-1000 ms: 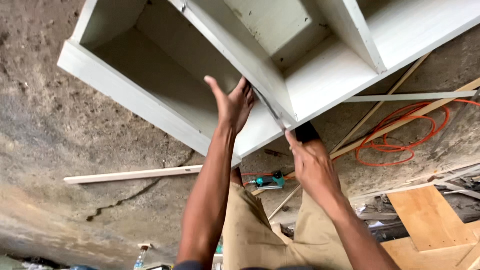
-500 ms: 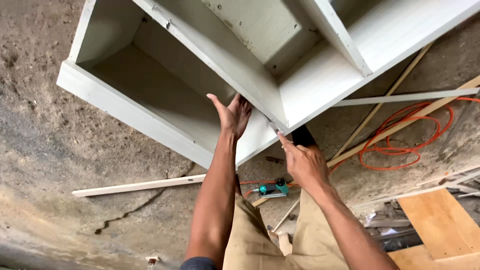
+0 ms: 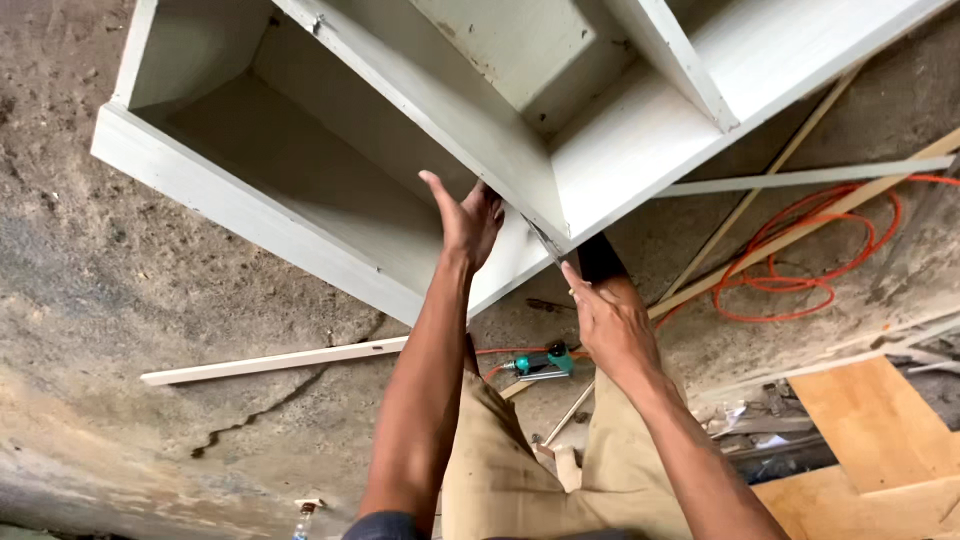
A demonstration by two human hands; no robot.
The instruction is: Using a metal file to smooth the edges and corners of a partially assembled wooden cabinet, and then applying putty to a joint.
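Left hand (image 3: 468,218) flat and open, palm pressed to the inside of the cabinet (image 3: 420,130) next to the middle divider (image 3: 470,120); nothing gripped, fingers spread upward; right hand (image 3: 608,318) curled shut round a thin blade (image 3: 545,240), probably a scraper or putty knife, its tip touching the divider's front corner; handle hidden in the fist, so can't tell the exact tool; hands are apart, one on each side of that corner

Cabinet is a pale grey-white wooden unit lying on its back on the concrete floor (image 3: 120,330), open compartments facing up, near corner just above the person's knees

To do this bit well, my read: keep the left palm bearing down as the brace so the cabinet can't rock; hold the blade shallow along the joint line, not digging in; short strokes away from the bracing hand; left thumb sits near the blade path, keep it clear; painted edge looks soft, so light pressure to avoid gouging

Around: teal power tool (image 3: 540,362) on the floor between the knees and the cabinet; orange cord (image 3: 800,260) coiled to the right; loose wooden strips (image 3: 270,360) left and right; plywood sheets (image 3: 860,420) lower right; cracked concrete lower left
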